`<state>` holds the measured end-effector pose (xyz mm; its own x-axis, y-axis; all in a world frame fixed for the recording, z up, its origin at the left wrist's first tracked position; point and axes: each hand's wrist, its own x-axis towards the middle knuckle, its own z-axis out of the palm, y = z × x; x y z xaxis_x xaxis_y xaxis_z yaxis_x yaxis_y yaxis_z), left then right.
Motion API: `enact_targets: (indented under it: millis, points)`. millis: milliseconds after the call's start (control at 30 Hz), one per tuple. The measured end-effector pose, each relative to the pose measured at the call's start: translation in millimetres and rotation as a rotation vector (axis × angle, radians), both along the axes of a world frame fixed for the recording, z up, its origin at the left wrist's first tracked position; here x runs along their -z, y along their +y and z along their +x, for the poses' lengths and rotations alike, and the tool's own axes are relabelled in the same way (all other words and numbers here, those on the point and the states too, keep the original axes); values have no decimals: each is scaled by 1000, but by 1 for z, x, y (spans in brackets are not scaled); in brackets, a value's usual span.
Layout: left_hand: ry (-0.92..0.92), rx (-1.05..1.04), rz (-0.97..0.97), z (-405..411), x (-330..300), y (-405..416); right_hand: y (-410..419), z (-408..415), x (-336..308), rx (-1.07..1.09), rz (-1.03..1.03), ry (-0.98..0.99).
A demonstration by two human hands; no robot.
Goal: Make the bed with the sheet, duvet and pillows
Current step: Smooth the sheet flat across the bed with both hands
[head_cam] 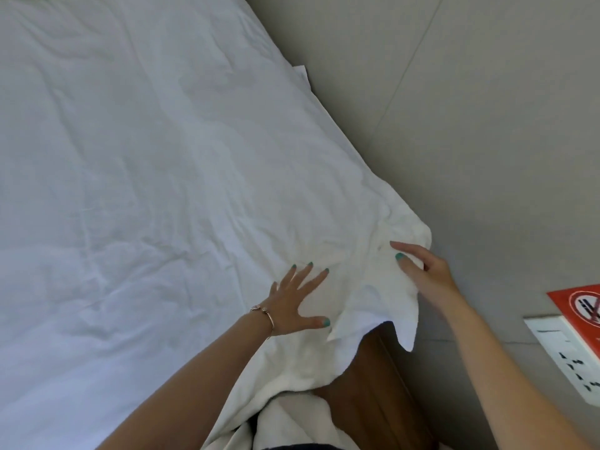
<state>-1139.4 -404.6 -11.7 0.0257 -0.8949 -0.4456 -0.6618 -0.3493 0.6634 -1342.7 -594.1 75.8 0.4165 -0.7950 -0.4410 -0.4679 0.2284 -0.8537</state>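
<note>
The wrinkled white fabric duvet (136, 177) lay spread across the bed, its corner bunched up near the beige wall (454, 92). The left hand (293, 300), a thin gold bracelet (264, 315) at its wrist, pressed flat on the cover with fingers splayed wide. The right hand (423, 272) pinched the rumpled corner between thumb and fingers. Below that corner, a brown wooden bed frame (367, 378) showed. A red no-smoking sign (581, 306) sat at the right edge.
</note>
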Motion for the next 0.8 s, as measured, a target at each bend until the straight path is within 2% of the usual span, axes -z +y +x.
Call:
enact_targets:
  millis: [100,200,300,333,433,500,533,567,633,667,700,733,800]
  points:
    - [104,-129,-172,-21,-23,14,12,21,-13,-84,47,-133]
    - [39,-286,-300,-41,-34,15,19,37,-26,-143,84,-296]
    - [91,-602,-300,-38,-36,8,16,46,-44,-80,86,-429]
    - [115,-647,-259,-35,-34,5,14,50,-51,-52,130,-483]
    - [85,-544,-111,-38,-33,-5,0,60,-58,-63,230,-536]
    - [72,-514,-129,-45,-32,-12,-7,65,-58,-162,148,-391]
    - [56,-514,-153,-44,-33,-15,-8,66,-57,-244,35,-250]
    - [27,-509,-173,-39,-35,-20,-7,65,-53,-356,-162,-75]
    - [-61,-448,-235,-19,-43,-33,-3,61,-37,-570,-839,285]
    - [-96,-390,-273,-7,-49,-43,2,62,-35,-676,-1161,362]
    - [-136,-313,-300,5,-57,-53,4,65,-32,-816,-1358,396]
    - [-189,-221,-299,15,-66,-63,2,71,-30,-971,-1457,429]
    - [-263,-63,-254,32,-82,-78,-7,86,-31,-1179,-1527,529]
